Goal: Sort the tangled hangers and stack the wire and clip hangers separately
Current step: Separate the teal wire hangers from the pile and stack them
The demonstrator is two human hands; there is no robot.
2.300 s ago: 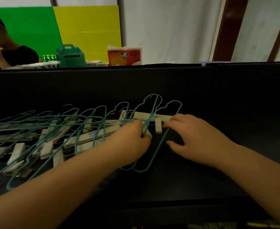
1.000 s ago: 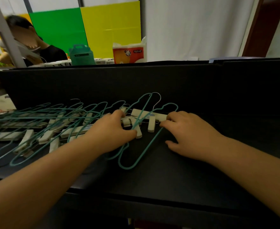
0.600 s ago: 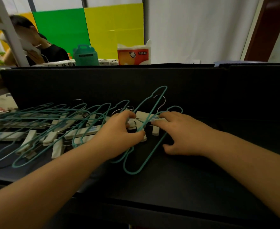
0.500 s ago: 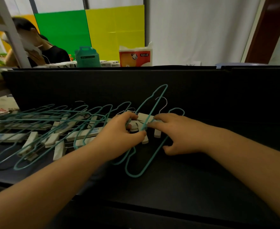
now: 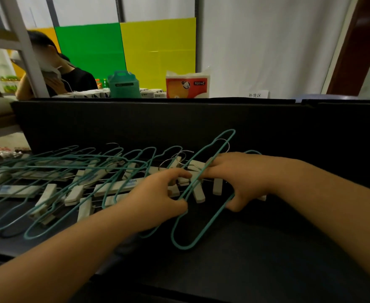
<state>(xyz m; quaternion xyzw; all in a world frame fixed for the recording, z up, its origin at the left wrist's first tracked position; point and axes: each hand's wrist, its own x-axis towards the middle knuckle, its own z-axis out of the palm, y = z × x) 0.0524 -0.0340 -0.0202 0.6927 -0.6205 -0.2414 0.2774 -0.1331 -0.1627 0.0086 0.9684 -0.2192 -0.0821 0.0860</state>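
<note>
Gripping a teal wire hanger (image 5: 201, 212) together, the left hand (image 5: 157, 199) and right hand (image 5: 236, 178) curl their fingers around its wire over white clip hangers (image 5: 114, 189), mid-counter (image 5: 256, 259) by the tangled pile's right end.

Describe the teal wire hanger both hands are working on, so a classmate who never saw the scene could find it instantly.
Start at the black table with its row of tangled hangers. Go to the row's right end, where the left hand and right hand meet. The teal wire hanger there is tilted, its hook raised highest against the black back wall, unlike the flatter ones.
</note>
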